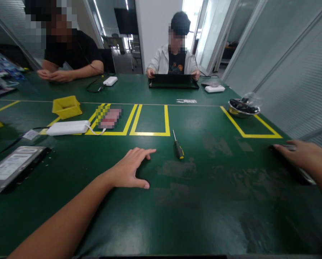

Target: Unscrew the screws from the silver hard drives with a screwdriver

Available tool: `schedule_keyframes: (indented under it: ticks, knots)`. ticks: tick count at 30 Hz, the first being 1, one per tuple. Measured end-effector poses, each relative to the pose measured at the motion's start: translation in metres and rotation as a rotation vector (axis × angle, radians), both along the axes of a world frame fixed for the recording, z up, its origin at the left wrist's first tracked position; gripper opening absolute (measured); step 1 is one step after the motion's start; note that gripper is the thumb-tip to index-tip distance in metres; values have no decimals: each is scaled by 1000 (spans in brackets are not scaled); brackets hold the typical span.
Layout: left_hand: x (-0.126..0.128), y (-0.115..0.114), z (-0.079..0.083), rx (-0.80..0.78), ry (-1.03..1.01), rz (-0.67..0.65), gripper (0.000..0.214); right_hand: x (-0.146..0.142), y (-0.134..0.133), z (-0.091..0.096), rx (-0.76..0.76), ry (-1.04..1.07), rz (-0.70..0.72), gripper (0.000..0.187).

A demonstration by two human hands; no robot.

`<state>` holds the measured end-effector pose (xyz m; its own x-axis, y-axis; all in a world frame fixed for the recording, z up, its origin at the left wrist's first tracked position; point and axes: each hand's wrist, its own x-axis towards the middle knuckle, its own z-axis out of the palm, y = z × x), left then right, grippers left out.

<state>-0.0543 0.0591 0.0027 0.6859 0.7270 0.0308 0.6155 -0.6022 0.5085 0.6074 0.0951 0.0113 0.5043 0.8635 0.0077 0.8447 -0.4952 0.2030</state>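
My left hand (pixel 130 167) is over the middle of the green table, fingers stretched forward and thumb apart, holding nothing. Just beyond its fingertips to the right lies a screwdriver (pixel 179 149) with a black and yellow handle, its shaft pointing away from me. At the right edge of the table my right hand (pixel 303 154) grips a dark flat block with silver edges (pixel 298 168), which looks like a hard drive; the hand covers much of it. A labelled hard drive (pixel 17 167) rests on the table at the far left.
A white power bank (pixel 68 127) is cabled to a pixelated phone (pixel 111 118), near a yellow bin (pixel 66 107). At the back right stands a metal bowl (pixel 243 108) of dark parts. Two people sit opposite; one holds a black panel (pixel 174 82). Yellow tape (pixel 150 133) marks rectangles.
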Motion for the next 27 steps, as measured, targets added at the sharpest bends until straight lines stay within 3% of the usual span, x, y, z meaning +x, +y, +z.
schedule_keyframes:
  ticks: [4,7,17,22,27]
  knots:
    - [0,1,0,0,0,5,107,-18,14,5,-55,18,40,57]
    - [1,2,-1,0,0,5,107,-27,19,7,-72,-3,60,48]
    - [1,3,-1,-13,-1,5,107,-55,11,9,-64,-78,76,51]
    - [1,3,0,-20,2,7,107,-51,14,8,-76,-62,85,43]
    - [1,4,-1,-21,4,8,107,-32,21,3,-56,-61,189,37]
